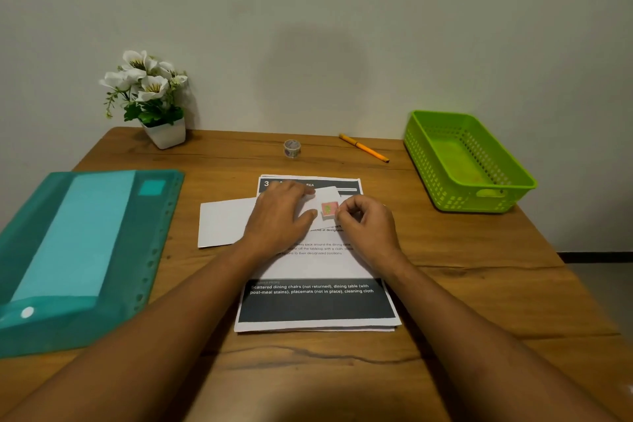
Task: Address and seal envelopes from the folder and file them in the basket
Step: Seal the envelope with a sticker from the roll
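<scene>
A white envelope [222, 223] lies across a printed sheet in the middle of the table. My left hand [279, 219] lies flat on the envelope and presses it down with straight fingers. My right hand [368, 226] has its fingers curled and pinches the edge of a small pink sticker [329, 209] that sits on the envelope's right end. A teal plastic folder [85, 250] lies at the left with pale sheets inside. The green perforated basket [469, 161] stands at the back right and looks empty.
The printed sheet [317, 301] lies on a thin stack of paper. A roll of patterned tape [292, 149] and an orange pen [363, 148] lie near the back edge. A white pot of white flowers [150, 96] stands at the back left by the wall.
</scene>
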A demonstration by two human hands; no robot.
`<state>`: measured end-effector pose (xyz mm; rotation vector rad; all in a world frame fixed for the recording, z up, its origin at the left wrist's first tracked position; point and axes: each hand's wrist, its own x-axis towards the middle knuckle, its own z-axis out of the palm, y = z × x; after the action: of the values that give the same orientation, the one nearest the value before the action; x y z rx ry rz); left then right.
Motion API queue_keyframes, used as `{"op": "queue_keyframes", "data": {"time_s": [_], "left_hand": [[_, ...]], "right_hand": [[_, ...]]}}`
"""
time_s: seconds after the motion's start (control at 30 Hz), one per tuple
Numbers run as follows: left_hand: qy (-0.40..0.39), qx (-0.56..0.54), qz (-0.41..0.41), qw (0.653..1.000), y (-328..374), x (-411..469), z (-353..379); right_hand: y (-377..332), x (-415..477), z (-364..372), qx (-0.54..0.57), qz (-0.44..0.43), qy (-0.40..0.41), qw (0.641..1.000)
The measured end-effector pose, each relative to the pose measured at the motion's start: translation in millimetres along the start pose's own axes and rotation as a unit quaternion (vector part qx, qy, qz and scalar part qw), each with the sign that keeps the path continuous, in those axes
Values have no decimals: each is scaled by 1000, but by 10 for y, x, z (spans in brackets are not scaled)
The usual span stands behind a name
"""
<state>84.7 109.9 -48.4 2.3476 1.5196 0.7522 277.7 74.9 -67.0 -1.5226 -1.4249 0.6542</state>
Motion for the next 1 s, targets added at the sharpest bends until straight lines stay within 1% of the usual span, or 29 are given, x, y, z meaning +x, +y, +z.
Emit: {"op": "queue_keyframes", "data": {"time_s": [0.17,0.3,0.37,0.53,0.7,0.83,1.0], "left_hand": [[6,20,0,1000,1,14,22],[3,16,-1,1000,2,12,33],[3,14,-3,1000,2,12,25],[6,9,-11,1000,-7,16,41],[4,8,-11,1000,-22,24,50],[1,27,5,1000,-12,28,49],[1,39,14,999,-23,20,68]], "right_hand": [[-57,88,10,-2,20,-7,1000],[-99,380,54,-93,26,-40,995],[-81,499,90,-125,28,-43,991],[-107,618,135,-165,29,-47,985],[-110,739,139,-194,54,-89,975],[-130,802,120,-202,71,-119,970],[-146,815,110,-197,73,-122,970]]}}
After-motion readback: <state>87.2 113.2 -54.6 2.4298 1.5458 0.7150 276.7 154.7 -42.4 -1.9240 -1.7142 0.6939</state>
